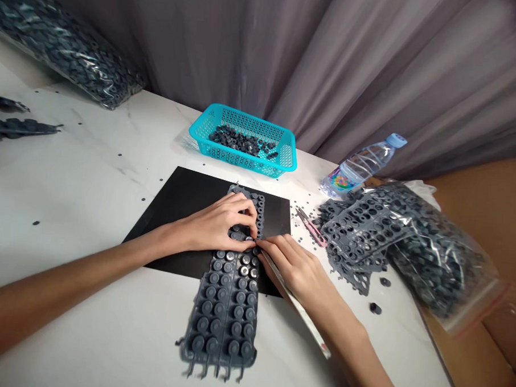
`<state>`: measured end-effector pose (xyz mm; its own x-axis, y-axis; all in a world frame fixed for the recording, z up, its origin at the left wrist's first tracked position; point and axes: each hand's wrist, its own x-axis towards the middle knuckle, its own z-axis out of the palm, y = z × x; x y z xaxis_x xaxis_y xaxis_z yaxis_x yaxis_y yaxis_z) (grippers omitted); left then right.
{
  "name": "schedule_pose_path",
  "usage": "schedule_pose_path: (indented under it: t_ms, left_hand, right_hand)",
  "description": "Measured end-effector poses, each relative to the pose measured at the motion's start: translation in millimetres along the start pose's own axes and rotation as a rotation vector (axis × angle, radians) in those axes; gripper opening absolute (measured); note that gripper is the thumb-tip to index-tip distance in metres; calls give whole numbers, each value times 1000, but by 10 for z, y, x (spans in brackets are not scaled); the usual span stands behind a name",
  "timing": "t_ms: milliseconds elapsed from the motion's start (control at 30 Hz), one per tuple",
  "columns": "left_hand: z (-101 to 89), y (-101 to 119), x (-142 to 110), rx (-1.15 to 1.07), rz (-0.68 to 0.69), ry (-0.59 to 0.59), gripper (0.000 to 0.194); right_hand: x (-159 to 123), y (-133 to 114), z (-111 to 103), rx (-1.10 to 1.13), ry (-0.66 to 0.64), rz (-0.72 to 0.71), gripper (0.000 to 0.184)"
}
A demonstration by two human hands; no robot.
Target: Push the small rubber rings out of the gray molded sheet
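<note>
A long dark grey moulded rubber sheet (pixel 225 312) with rows of round plugs lies partly on a black mat (pixel 163 212), its near end reaching over the white table. A few plugs close to the hands look shiny. My left hand (pixel 222 220) rests across the sheet, fingers curled, thumb and forefinger closed on a plug at its right edge. Meeting those fingertips is my right hand (pixel 293 266), closed around a slim pale stick-like tool (pixel 306 321) that slants toward the lower right. The tool's tip is hidden by the fingers.
Behind the mat stands a turquoise basket (pixel 242 161) holding small dark rubber pieces. To the right are pink-handled snips (pixel 311 227), a water bottle (pixel 362 166), stacked punched sheets (pixel 354 237) and a filled plastic bag (pixel 438 264). Another full bag (pixel 76 54) lies back left.
</note>
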<state>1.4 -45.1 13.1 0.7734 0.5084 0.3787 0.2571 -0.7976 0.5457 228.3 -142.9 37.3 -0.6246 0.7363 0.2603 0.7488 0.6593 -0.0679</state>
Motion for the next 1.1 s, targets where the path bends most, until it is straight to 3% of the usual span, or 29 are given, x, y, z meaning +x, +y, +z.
schedule_pose_path:
  t_ms: [133, 267, 367, 500, 633, 800, 900, 967, 1100]
  left_hand:
    - [-13, 14, -1, 7, 2, 3, 9]
    - [-6, -6, 1, -24, -11, -1, 8]
    - [17, -34, 4, -47, -21, -3, 10]
    - [20, -37, 10, -62, -25, -15, 11]
    - [1, -23, -2, -55, -28, -24, 13]
    - [-5, -25, -9, -12, -29, -22, 15]
    - [-22, 15, 5, -41, -44, -11, 15]
    - [-38, 84, -2, -110, -97, 23, 16]
    - [-30, 283, -95, -115, -257, 15, 17]
  right_hand:
    - [-33, 13, 74, -104, -11, -49, 22]
    - [-42, -30, 187, -132, 18, 28, 23]
    - [-28, -28, 265, -94, 102, 178, 24]
    - [-91, 150, 246, -97, 222, 491, 28]
    - [-312, 446, 105, -70, 195, 615, 28]
    - [-411, 591, -3, 11, 173, 600, 37]
    - [-280, 455, -38, 265, 137, 567, 36]
    - [-189, 318, -57, 462, 91, 460, 29]
    - [-121, 113, -82, 591, 30, 327, 16]
